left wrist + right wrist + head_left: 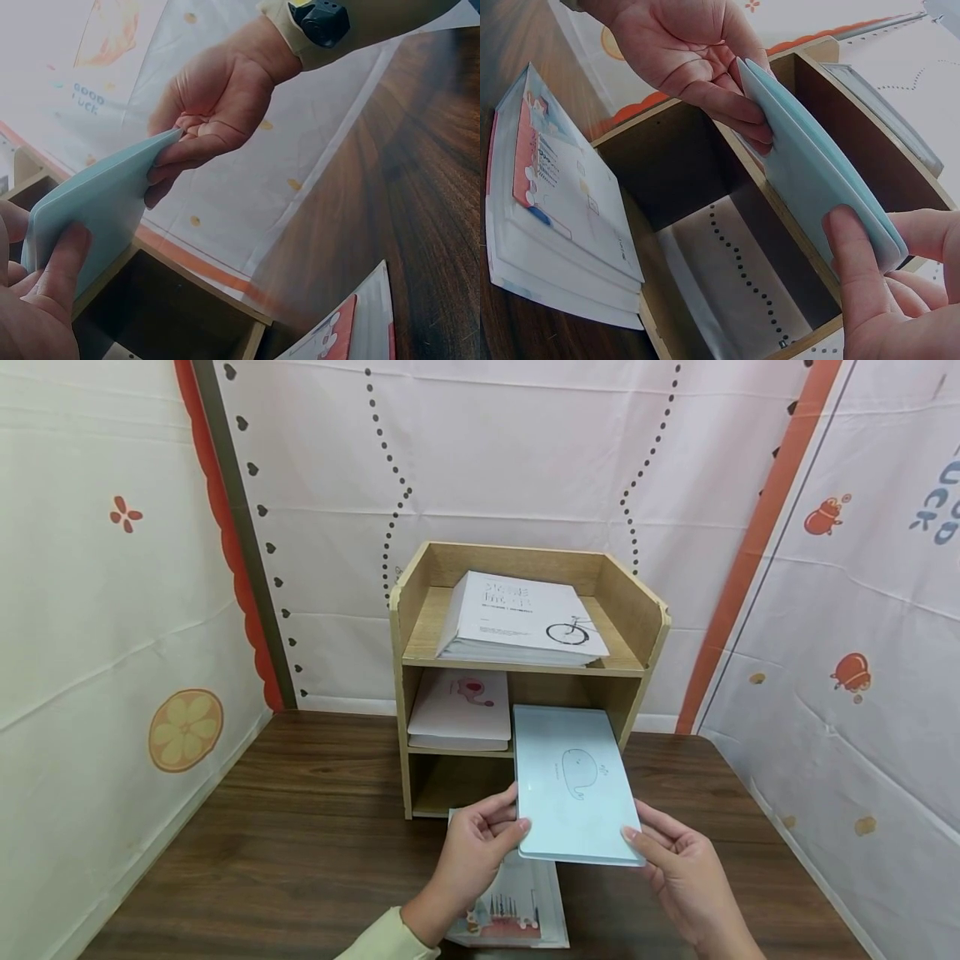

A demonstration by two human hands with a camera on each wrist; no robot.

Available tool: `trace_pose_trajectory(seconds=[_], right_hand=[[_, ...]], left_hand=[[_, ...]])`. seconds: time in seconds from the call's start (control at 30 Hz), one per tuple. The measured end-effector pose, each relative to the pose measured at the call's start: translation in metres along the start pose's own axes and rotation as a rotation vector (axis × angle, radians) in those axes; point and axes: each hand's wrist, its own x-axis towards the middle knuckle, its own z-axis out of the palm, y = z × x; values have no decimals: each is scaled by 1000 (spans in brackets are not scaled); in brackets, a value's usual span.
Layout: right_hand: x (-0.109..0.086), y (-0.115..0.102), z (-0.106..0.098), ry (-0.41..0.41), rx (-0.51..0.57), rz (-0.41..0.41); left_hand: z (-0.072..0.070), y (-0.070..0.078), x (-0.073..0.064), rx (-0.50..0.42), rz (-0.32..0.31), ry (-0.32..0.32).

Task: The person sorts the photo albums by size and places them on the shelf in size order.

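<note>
A pale blue notebook (573, 810) with a whale drawing lies level between both hands, its far end at the right side of the organizer's middle shelf. In the right wrist view the notebook (810, 172) shows two thin layers along its edge. My left hand (480, 843) pinches its near left edge, thumb on top and fingers beneath. At the near right corner my right hand (686, 864) grips it the same way. Pink notebooks (461, 706) sit on the left of that middle shelf. Below the blue notebook, a book stack (510, 910) rests on the table, partly hidden by the left hand.
The wooden desk organizer (397, 693) stands against the back curtain with three levels. Thick white books (517, 614) with a bicycle print lie on its top. Dark wood table (315, 843) surrounds it, and printed curtains (127, 635) close off both sides.
</note>
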Motion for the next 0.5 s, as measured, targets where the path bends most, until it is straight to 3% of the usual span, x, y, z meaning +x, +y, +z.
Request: trace_pose_trajectory(seconds=[0.5], right_hand=[[2, 1, 1, -1, -12, -15]], left_hand=[[0, 0, 2, 14, 5, 14]])
